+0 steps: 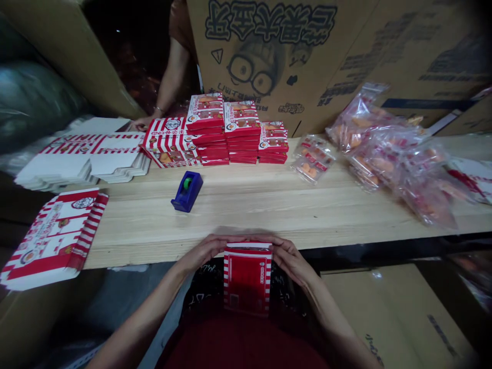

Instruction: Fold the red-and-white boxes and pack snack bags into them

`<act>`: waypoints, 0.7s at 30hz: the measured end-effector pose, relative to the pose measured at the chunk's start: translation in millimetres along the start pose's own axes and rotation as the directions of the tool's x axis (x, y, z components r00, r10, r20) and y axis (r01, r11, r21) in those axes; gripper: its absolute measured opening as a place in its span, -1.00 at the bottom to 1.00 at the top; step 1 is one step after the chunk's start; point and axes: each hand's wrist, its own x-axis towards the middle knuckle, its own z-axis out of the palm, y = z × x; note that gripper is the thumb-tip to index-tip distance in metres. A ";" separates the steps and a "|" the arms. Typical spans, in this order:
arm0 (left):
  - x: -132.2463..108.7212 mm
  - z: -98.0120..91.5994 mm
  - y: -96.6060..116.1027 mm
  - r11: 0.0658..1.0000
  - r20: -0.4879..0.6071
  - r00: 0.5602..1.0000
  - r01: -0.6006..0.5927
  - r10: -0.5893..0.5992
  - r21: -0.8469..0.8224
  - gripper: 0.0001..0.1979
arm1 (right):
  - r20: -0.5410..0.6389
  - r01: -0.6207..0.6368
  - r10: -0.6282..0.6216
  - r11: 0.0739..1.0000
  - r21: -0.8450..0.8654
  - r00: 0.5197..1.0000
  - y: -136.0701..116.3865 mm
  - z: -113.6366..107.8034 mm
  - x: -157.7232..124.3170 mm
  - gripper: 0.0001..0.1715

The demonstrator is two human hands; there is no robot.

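Observation:
A red-and-white striped cardboard box (248, 279) stands on end at the near table edge, and its lower part hangs below that edge in view. My left hand (203, 252) grips its top left side, with the fingers lying across the upper edge. My right hand (292, 260) holds the top right side in the same way, and the fingertips of both hands nearly meet above the box. The wooden table (230, 220) lies just beyond my hands.
Stacks of finished red boxes (243, 132) stand at the table's back. Flat printed box blanks (82, 159) lie left, with another blank (54, 238) near the corner. A blue tape dispenser (187, 191) sits mid-table. Clear bags of orange snacks (392, 159) lie right. A co-worker's hand (140, 123) reaches in behind.

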 end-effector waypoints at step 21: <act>16.4 -5.4 18.8 0.924 0.082 0.994 0.034 -0.070 0.382 -0.68 | 0.163 -0.046 0.078 0.980 -0.192 0.984 -25.3 6.1 11.4 -0.64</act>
